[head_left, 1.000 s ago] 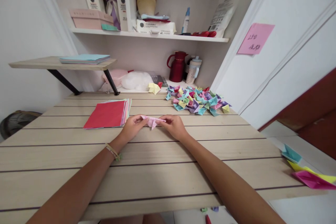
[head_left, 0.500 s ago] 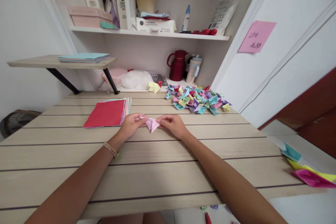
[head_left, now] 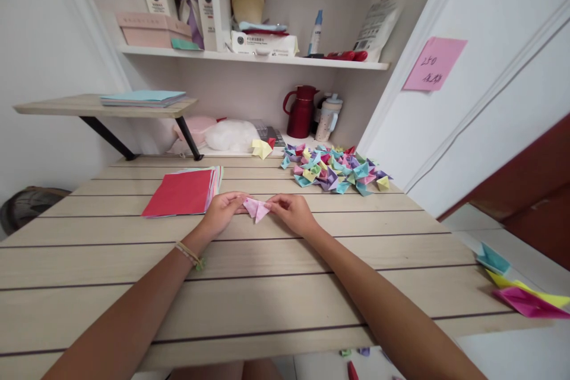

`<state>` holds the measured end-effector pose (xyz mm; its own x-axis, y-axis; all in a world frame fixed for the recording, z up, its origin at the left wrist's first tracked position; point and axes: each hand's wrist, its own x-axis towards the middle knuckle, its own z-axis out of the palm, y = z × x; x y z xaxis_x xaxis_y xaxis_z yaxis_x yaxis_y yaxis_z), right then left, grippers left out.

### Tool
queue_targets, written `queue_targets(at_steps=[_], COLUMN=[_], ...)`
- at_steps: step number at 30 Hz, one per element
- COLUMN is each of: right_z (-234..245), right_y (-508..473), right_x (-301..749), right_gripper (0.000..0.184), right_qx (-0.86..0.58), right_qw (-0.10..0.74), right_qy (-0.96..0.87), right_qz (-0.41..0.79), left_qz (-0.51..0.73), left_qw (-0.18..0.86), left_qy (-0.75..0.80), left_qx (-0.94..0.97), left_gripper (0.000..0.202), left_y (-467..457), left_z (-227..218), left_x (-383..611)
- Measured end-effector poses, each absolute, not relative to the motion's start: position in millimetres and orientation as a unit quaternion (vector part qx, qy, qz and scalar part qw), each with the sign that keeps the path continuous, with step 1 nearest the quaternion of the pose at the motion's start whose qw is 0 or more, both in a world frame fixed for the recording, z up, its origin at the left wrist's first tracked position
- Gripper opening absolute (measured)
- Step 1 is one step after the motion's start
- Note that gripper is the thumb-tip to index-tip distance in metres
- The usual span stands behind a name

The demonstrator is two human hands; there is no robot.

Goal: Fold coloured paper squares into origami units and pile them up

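A small folded piece of pink paper (head_left: 256,210) is held up between both hands over the middle of the table, its point toward me. My left hand (head_left: 225,212) pinches its left side, the thumb on top. At its right end, the thumb and fingertips of my right hand (head_left: 291,211) grip the paper; parts of those fingers are hidden. Just left of my left hand lies a stack of square paper (head_left: 180,192) with a red sheet uppermost. Beyond my right hand is a heap of small folded paper boats (head_left: 336,169) in many colours.
A yellow folded paper (head_left: 262,148) sits at the table's back edge. A red jug (head_left: 301,111) and a pale bottle (head_left: 329,119) stand behind the heap. Larger paper boats (head_left: 529,301) lie at the right edge. A raised wooden shelf (head_left: 53,104) overhangs the back left.
The pink paper has turned slightly in my fingers, and its left tip no longer sticks out over my left thumb. Both hands stay in nearly the same place.
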<state>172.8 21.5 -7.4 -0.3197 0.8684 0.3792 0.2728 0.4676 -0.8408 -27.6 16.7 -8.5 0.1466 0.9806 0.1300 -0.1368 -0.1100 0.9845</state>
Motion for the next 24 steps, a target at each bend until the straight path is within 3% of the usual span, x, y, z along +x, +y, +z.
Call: queue_targets(at_steps=[3,8,11,17,24], right_z=[-5.6,-6.4,-6.5,-6.7,-12.4], right_y=[19.8,19.3,19.1,18.9,22.0], right_x=[172.9,170.3,168.9,167.5,165.4], right_gripper=[0.018,0.016,0.019,0.020,0.022], right_qx=[-0.369,-0.379,-0.397,-0.367,-0.306], right_qw=[0.422,0.432,0.454,0.460,0.455], right_qy=[-0.780,-0.769,-0.732,-0.666,-0.600], right_qz=[0.279,0.280,0.317,0.458,0.583], left_qz=[0.510,0.502,0.486,0.435,0.421], left_qw=[0.502,0.479,0.511,0.490,0.496], left_qy=[0.415,0.411,0.386,0.436,0.438], left_qx=[0.562,0.591,0.595,0.617,0.620], left_gripper=[0.025,0.032,0.041,0.025,0.024], left_y=[14.7,10.7,10.1,11.1,12.0], left_z=[-4.8,-1.7,-4.9,-6.8,-6.0], left_x=[-26.5,-22.9,-19.7,-19.9,-22.7])
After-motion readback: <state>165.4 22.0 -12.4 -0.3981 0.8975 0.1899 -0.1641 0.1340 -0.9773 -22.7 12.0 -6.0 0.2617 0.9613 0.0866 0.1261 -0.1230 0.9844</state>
